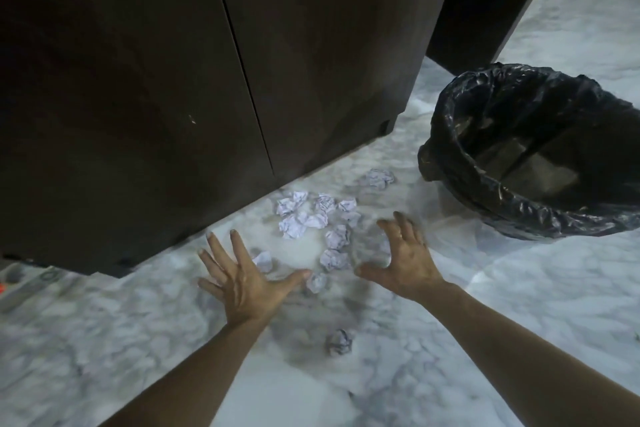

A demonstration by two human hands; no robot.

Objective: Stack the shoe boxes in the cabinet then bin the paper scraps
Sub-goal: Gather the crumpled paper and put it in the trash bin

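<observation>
Crumpled paper scraps (313, 218) on the marble floor (502, 305), bunched close to the foot of the dark cabinet (173, 62), doors closed. One more scrap (340, 342) apart, nearer, between the two arms. Left hand (242, 274) spread flat and wide, holding nothing. Right hand (403, 253) just beside the pile, fingers bent like a claw, holding nothing. Bin (540, 152) with a black bag to the right.
</observation>
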